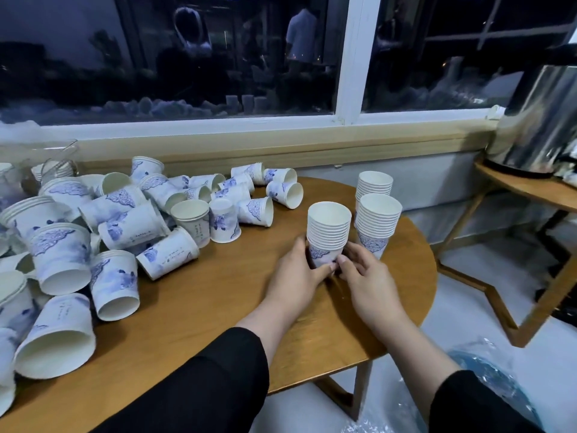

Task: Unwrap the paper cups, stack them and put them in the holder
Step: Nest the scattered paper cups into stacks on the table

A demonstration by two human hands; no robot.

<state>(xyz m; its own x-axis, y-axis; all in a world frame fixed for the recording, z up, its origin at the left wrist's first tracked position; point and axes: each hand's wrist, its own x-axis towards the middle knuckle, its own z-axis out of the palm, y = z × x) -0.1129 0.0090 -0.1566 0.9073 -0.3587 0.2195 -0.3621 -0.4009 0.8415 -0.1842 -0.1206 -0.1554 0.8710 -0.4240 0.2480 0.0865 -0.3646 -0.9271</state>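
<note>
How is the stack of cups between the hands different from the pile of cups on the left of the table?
The stack of white-and-blue paper cups stands upright, neatly nested, with both hands around its base. The pile of loose paper cups lies scattered, most tipped on their sides, untouched. Both share the same blue pattern and rest on the round wooden table.

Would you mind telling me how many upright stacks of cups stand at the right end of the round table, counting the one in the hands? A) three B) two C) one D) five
A: the left hand and right hand grip the near stack, and a middle stack and a far stack stand behind it.
</note>
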